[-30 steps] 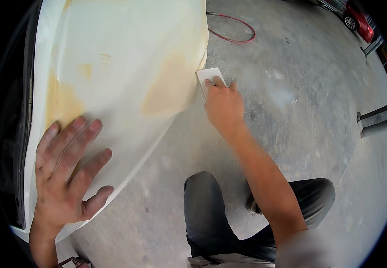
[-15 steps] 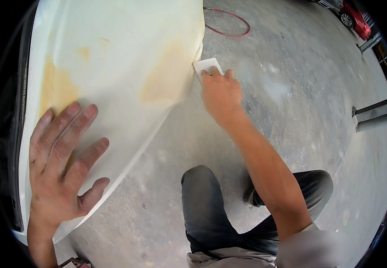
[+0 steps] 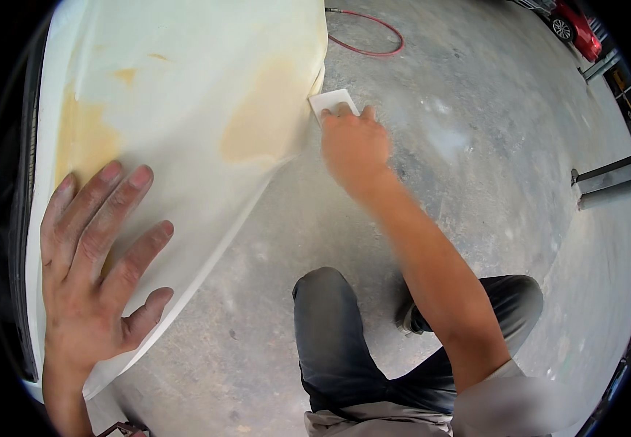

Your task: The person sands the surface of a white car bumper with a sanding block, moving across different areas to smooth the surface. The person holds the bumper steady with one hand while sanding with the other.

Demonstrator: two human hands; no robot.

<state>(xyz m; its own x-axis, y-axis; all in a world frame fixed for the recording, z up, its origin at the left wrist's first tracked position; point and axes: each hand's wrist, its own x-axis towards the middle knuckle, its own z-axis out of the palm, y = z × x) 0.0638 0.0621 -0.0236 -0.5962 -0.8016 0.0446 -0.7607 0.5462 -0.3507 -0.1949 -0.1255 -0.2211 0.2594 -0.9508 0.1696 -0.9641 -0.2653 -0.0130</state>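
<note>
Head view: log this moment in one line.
left hand: spread over white panel | right hand: gripping white block by panel's edge | red hose: on floor

No words, labels, brands, numbers or signs can be read anywhere in view; details toward the edges are too small to tell.

One left hand (image 3: 86, 306) and one right hand (image 3: 359, 149), two in all; five fingers (image 3: 94, 240) showing on the left; one white block (image 3: 337, 100) by the right edge of one white panel (image 3: 177, 44); two large tan patches (image 3: 257, 120) on that panel; two knees (image 3: 326, 291) over one floor (image 3: 235, 349); one red hose (image 3: 367, 53) near the panel's right edge; one red car (image 3: 579, 38) at the floor's far edge, one wheel (image 3: 563, 30) showing
</note>
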